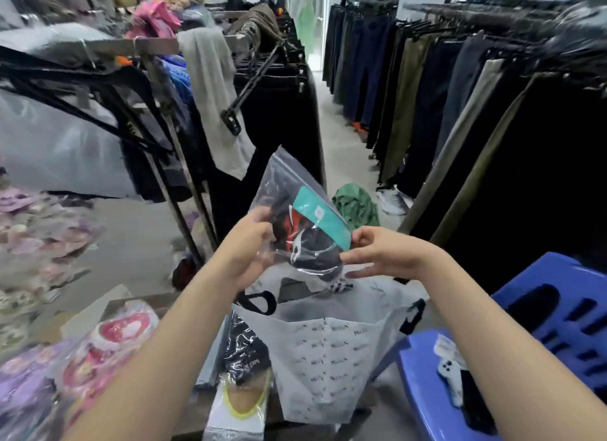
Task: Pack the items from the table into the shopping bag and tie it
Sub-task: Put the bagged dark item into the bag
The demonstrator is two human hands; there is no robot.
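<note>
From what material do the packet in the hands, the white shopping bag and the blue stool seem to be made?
Packet: clear glossy plastic film, apparently; the dark garment shows through and it glints.
Shopping bag: white, matte, faintly translucent, with sharp creases; probably frosted plastic or non-woven fabric, which one I cannot tell.
Stool: blue moulded plastic, likely; smooth, with slotted holes.

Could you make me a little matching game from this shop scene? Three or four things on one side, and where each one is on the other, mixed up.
Things:
1. clear zip pouch
2. white shopping bag
3. blue plastic chair
4. green garment

Places:
A. crumpled on the floor in the aisle
B. held up between the left hand and the right hand
C. open, below the hands
D. at the right edge, beside the bag

Pairs: 1-B, 2-C, 3-D, 4-A
</note>
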